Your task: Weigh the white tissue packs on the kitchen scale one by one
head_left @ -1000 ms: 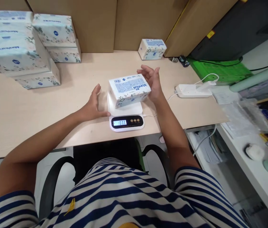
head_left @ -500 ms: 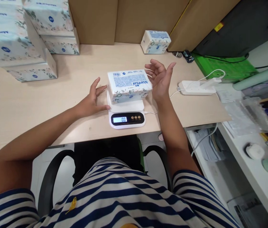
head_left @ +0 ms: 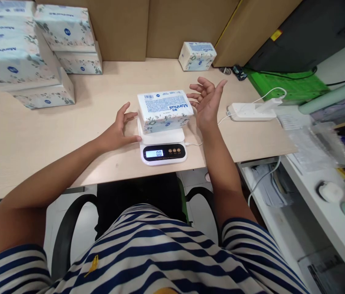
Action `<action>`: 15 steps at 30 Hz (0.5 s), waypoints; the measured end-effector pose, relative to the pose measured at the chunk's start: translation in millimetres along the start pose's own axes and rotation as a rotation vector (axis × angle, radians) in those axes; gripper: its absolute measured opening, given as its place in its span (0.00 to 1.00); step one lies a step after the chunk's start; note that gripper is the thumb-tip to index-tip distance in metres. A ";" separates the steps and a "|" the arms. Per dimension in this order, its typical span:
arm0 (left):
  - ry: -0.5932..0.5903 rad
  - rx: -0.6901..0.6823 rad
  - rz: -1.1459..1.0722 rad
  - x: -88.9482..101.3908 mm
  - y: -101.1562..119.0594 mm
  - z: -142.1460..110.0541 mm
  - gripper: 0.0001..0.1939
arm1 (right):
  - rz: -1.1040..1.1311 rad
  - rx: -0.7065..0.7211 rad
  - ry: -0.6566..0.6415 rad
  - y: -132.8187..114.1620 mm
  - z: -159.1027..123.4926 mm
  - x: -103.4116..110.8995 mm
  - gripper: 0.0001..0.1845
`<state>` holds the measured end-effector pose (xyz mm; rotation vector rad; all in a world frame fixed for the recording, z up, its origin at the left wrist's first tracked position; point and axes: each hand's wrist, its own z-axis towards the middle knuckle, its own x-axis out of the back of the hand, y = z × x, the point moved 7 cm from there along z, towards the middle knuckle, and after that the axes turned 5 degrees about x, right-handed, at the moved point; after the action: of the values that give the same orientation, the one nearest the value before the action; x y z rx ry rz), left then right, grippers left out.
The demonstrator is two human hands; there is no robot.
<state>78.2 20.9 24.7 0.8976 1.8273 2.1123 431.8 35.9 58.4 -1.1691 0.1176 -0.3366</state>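
Left hand (head_left: 119, 130) is hanging half open beside the tissue pack (head_left: 166, 107), thumb sitting right by the scale's edge; I can't tell if it's touching, but it isn't gripping anything. Right hand (head_left: 207, 107) is hovering wide open at the pack's other end, palm facing in, also holding nothing, though a fingertip may be brushing the corner. My guess is both hands are framing the pack loosely so they aren't leaning on it. The pack is lying flat on the scale (head_left: 163, 139), probably so the plate is carrying all of it, and the display (head_left: 154, 154) is facing the person, which is making the 0.0 easy to read. As for looks, the pack is showing a white top with blue print, "Manhua" running upside down from here, and leafy flowers decorating the front. It's looking boxy, with no obvious tears. Farther out on the table (head_left: 101, 100), one more pack (head_left: 198, 57) is sitting near the back, a power strip (head_left: 248, 112) is lying to the right, and stacked packs (head_left: 13, 67) are filling the left corner, likely piled there to leave room around the scale.
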 end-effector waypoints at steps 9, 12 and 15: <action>-0.047 -0.035 -0.034 0.9 -10.5 2.7 0.78 | 0.123 -0.048 0.098 3.9 0.1 3.0 0.57; -0.025 0.000 -0.054 -0.3 -4.7 2.3 0.77 | 0.110 -0.059 0.084 3.1 -0.4 1.6 0.58; 0.034 0.065 -0.108 0.2 2.6 -0.1 0.70 | 0.091 -0.076 0.071 5.2 0.1 2.0 0.61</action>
<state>78.6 20.4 27.2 0.7639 1.9260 2.0258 434.7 37.1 53.8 -1.2230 0.2471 -0.2956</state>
